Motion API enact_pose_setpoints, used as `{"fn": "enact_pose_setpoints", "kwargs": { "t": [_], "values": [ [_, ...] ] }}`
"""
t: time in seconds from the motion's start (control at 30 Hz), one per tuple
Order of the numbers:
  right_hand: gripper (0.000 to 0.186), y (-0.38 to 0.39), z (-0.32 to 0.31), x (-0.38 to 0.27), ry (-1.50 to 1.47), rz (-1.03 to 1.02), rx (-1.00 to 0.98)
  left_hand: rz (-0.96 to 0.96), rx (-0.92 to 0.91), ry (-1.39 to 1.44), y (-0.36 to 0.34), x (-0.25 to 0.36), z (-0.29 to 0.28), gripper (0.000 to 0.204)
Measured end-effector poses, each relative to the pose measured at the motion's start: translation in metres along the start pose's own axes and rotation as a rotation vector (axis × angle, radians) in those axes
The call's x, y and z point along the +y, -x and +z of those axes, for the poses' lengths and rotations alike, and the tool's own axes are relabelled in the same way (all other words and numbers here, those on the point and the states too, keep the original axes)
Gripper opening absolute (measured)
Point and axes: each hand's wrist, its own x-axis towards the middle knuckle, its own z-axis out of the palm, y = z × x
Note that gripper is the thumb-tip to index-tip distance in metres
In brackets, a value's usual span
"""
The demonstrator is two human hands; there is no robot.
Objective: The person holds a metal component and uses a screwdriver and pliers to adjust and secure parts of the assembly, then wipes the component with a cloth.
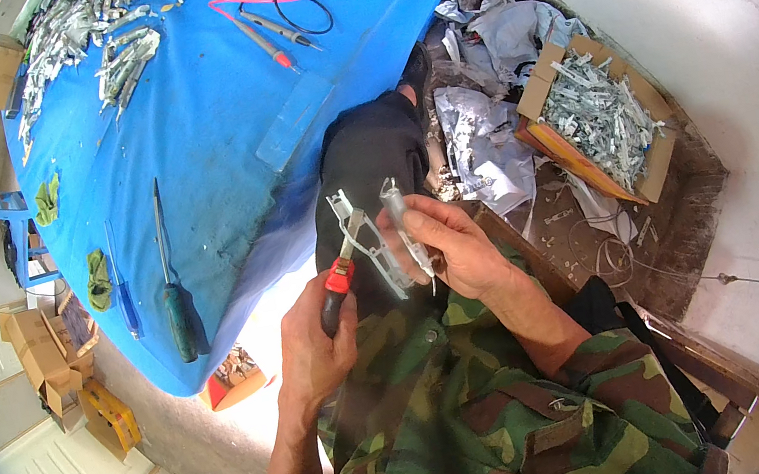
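While my left hand (317,344) is closed around the red-and-black handle of a short tool with a flat metal blade (340,293), my right hand (457,244) pinches a narrow, silvery-grey, trough-shaped piece (398,213) between thumb and fingers. Between my two hands is a slim, white, open-sided frame (374,248), with the blade against or just over it; I cannot tell which hand bears its weight. All of this is above my lap, over my dark trousers (365,153).

Beyond my left hand, on a bright blue cloth-covered table (213,155), lies a long screwdriver with a dark green handle (179,318). Farther off are a pair of red and black test probes (267,46) and a heap of silvery strips (84,30). To my right, an open brown cardboard box (542,80) holds many small whitish pieces (597,117), beside crumpled pale plastic bags (486,147).
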Motion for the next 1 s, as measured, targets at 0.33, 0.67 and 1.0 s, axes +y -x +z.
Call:
{"fn": "enact_pose_setpoints", "kwargs": {
  "t": [0.33, 0.67, 1.0],
  "values": [
    [0.02, 0.01, -0.001, 0.006, 0.043, 0.092, -0.093, -0.043, -0.008, 0.024, -0.006, 0.009, 0.005, 0.025],
    [0.01, 0.011, -0.036, -0.032, -0.2, -0.27, 0.25, -0.072, -0.146, 0.028, -0.002, 0.008, 0.01, 0.044],
    [0.024, 0.032, -0.175, -0.084, -0.226, -0.678, 0.98, -0.038, -0.161, 0.047, -0.01, 0.02, 0.014, 0.033]
  ]
}}
